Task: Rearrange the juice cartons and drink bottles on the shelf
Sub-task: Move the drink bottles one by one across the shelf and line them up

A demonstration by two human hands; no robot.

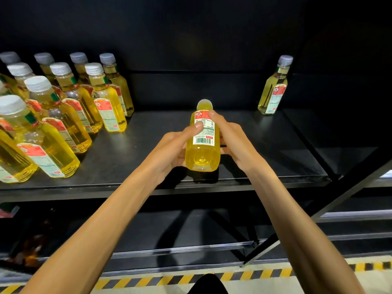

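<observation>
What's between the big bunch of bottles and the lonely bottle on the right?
Only the bottle that the left hand and right hand hold, tipped base toward the camera. Otherwise the shelf there is bare, as the head view shows.

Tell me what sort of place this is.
Probably a shop or stockroom: black metal shelving, rows of identical yellow drink bottles, a barcoded label on the held bottle, and yellow-black hazard tape on the floor.

The held drink bottle (202, 158) is clear, glossy plastic, smooth, with a printed label (204, 132) of satin paper or film. The standing bottles' caps (38, 83) are ribbed white plastic. The shelf board (135, 145) looks like matt black painted metal, faintly sheened
</observation>
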